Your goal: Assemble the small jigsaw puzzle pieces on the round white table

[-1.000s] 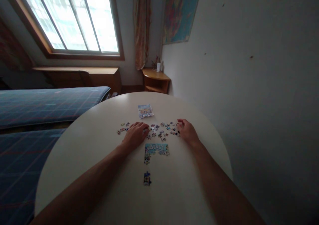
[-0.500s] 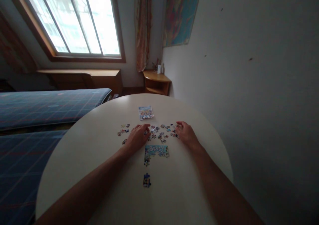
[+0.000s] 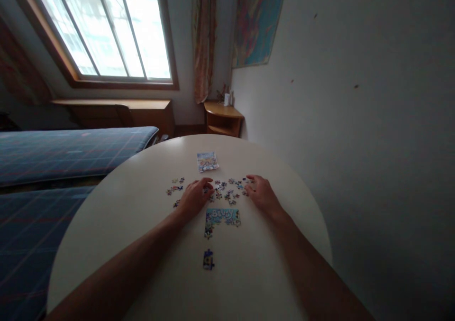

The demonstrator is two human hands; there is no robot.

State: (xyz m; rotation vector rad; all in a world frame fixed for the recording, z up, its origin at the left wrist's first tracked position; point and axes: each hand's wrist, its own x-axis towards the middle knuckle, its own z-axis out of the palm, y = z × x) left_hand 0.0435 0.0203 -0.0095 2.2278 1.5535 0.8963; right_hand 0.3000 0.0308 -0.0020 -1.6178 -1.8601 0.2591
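Note:
My left hand (image 3: pixel 196 195) rests over the left side of a spread of loose jigsaw puzzle pieces (image 3: pixel 227 188), fingers apart and curved, covering some of them. At the right end of the spread is my right hand (image 3: pixel 260 192), thumb and fingers parted, touching or just above pieces there. Nearer to me lies a joined puzzle section (image 3: pixel 223 215) with "BLUEY" lettering, its top row and left side fitted together. Below that sits a small dark-blue joined piece (image 3: pixel 208 260), apart from it. More loose pieces (image 3: pixel 175 188) lie left of my left hand.
A picture sheet (image 3: pixel 207 161) lies behind the pieces on the round white table (image 3: pixel 142 269). Plaid mattresses (image 3: pixel 71 152) stand to the left, a white wall (image 3: pixel 373 145) to the right. A wooden corner stand (image 3: pixel 223 114) is behind the table.
My right hand has shifted slightly left over the pieces at the right end. My left hand has hardly moved, and the puzzle sections look the same.

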